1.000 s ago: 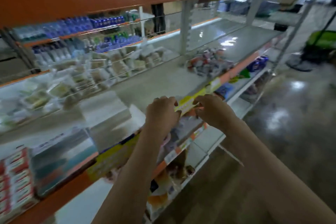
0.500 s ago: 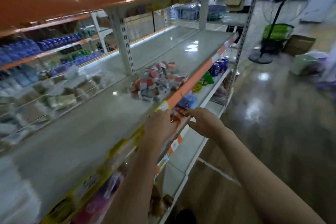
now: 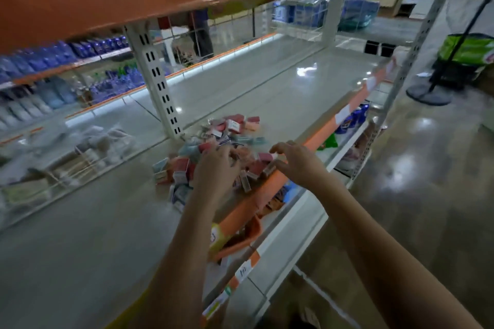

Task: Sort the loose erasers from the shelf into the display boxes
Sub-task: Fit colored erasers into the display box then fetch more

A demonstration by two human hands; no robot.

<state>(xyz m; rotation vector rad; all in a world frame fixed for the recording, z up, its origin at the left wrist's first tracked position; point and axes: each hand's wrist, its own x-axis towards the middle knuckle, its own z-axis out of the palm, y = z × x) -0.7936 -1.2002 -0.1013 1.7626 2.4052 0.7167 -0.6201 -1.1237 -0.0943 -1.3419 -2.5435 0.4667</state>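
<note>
Frame centre: left hand (image 3: 215, 168) on eraser pile (image 3: 213, 152), fingers curled down into it; grasp cannot be told through blur. Right hand (image 3: 296, 163) at pile's right edge over orange shelf lip (image 3: 270, 189), fingers spread, holding nothing. Pile extends up-frame toward white upright (image 3: 157, 83).
</note>
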